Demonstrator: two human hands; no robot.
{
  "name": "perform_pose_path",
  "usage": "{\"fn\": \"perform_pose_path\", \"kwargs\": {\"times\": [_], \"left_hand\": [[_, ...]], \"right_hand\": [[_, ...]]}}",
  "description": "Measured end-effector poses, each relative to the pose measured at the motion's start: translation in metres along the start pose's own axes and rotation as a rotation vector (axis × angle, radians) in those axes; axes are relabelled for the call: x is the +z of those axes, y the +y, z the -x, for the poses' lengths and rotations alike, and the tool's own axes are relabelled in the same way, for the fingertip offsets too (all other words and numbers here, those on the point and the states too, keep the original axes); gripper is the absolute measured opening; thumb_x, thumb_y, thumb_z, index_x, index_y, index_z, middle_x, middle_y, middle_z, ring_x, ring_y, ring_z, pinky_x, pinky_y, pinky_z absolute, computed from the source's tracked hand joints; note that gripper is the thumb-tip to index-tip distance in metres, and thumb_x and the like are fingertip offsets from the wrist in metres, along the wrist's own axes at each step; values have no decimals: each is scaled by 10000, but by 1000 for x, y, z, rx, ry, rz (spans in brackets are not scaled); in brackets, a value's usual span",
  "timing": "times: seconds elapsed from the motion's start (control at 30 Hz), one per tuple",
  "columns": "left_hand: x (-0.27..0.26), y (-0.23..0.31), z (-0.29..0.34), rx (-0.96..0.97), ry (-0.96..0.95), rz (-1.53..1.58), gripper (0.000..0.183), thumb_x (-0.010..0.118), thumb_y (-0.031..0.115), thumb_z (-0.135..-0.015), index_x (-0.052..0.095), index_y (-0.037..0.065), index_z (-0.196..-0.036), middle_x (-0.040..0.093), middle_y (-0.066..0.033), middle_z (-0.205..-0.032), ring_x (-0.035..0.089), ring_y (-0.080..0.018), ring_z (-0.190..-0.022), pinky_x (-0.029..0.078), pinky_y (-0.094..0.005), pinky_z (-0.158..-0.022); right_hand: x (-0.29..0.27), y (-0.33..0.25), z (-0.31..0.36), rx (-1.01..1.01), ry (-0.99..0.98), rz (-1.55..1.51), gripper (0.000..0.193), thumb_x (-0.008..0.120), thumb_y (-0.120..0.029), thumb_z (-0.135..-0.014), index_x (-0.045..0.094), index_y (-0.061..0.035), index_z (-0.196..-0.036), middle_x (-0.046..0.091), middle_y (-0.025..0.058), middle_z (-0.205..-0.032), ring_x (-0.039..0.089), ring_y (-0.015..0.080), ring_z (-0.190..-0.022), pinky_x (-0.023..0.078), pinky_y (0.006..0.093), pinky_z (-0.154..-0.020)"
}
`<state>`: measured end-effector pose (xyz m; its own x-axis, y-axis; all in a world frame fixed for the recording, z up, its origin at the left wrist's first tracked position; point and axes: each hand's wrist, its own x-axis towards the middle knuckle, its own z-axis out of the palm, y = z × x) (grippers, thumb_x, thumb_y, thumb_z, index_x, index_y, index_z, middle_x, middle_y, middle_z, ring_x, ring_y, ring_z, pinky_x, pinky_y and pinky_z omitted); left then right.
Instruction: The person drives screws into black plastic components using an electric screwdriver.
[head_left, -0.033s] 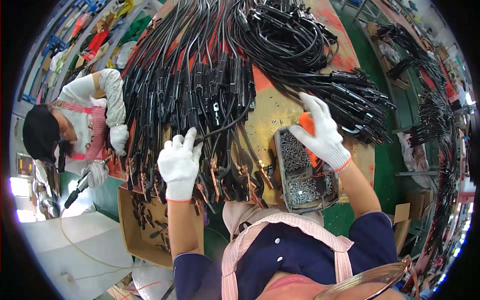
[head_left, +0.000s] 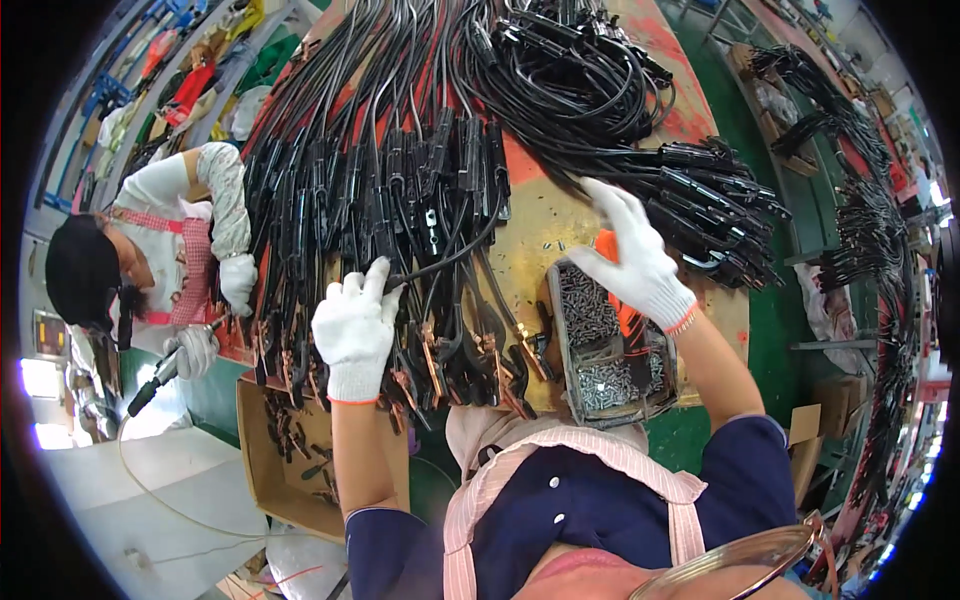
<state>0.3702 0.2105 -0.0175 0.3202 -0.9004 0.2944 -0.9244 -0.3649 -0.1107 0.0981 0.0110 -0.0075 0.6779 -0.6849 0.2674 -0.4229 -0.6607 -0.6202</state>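
Note:
My left hand [head_left: 353, 335], in a white knit glove, is closed around the end of a black cable [head_left: 450, 262] that curves up to the right. Beneath and beside it lie rows of black-handled clamps with copper-coloured jaws [head_left: 432, 365]. My right hand [head_left: 635, 262], also gloved, hovers over a grey tray [head_left: 570, 375] of small screws [head_left: 592, 305], its thumb and fingers spread apart. An orange and black tool [head_left: 632, 335] shows partly behind that hand, over the tray; its upper part is hidden.
At the left, a co-worker in a checked apron holds a black hose-fed tool [head_left: 158, 378]. A cardboard box [head_left: 262, 470] of copper parts stands below the table edge. Bundles of black cables and holders [head_left: 715, 215] cover the table's far right. Racks [head_left: 850, 250] stand beyond.
My right hand has shifted slightly up and left, with its fingers still spread. The left hand has moved a little left with the cable.

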Motion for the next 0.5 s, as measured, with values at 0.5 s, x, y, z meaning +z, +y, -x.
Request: {"fn": "perform_pose_path", "kwargs": {"times": [0.5], "left_hand": [[-72,80,-41,310,116,285,208,705,186,-803,633,119,-986,524,-60,-590,547,-238,-521,422,-374,-491]], "right_hand": [[139,87,-180,717,-170,-860,472,620,-343,-883,589,-13,-1218,616,166,-1199,577,234,-1039,447,339,-891]]}}
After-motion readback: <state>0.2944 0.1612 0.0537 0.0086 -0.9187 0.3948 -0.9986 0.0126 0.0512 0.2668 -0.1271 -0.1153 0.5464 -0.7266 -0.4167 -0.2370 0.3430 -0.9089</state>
